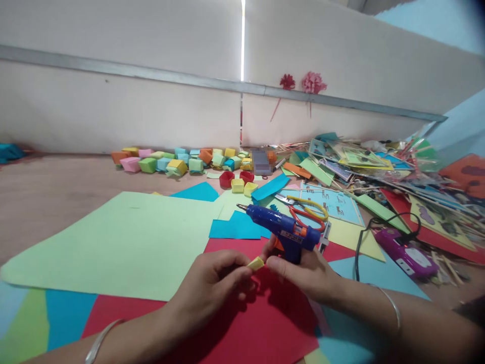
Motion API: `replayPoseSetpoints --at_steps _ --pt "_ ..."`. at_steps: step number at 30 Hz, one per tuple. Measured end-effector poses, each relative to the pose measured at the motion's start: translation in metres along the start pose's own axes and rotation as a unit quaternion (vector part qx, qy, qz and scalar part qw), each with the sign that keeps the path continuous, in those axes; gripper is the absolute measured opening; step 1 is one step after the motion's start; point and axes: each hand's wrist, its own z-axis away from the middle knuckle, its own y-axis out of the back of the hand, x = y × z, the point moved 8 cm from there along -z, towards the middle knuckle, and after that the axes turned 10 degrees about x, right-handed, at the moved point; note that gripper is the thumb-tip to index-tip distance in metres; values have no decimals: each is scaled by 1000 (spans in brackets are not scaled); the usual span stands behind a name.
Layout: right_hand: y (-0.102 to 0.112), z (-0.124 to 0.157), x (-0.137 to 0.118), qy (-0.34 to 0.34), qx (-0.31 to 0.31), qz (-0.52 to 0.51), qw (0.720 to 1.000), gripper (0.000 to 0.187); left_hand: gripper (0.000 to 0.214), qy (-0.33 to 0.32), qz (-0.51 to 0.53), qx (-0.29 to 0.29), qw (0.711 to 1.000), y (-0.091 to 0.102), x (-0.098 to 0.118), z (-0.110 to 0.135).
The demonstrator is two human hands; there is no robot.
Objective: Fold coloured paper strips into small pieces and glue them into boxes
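My left hand (pixel 223 275) pinches a small folded piece of yellow paper (pixel 256 263) between thumb and fingers. Close to its right end, my right hand (pixel 299 268) is wrapped around the handle of a blue hot glue gun (pixel 280 222), whose nozzle points up and to the left. Under both hands lies a sheet of red paper (pixel 227 328). Just beyond the glue gun are scissors (pixel 308 210) with red and yellow handles. Small red (pixel 227 179) and yellow paper boxes (pixel 238 186) stand farther back.
A large light green sheet (pixel 113 242) spreads to the left. Several coloured paper boxes (pixel 162 162) line the back near the white wall (pixel 121 111). Papers and sticks (pixel 356 156) pile up at right, beside a purple power strip (pixel 407 255) with a black cord (pixel 358 247).
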Motion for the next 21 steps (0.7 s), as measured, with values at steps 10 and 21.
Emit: replayPoseSetpoints --at_steps 10,21 --pt "-5 0 13 -130 5 -31 991 14 13 -39 7 -8 999 -2 -1 5" --pt "-9 2 14 -165 -18 -56 985 8 23 -122 -31 -43 991 -8 17 9"
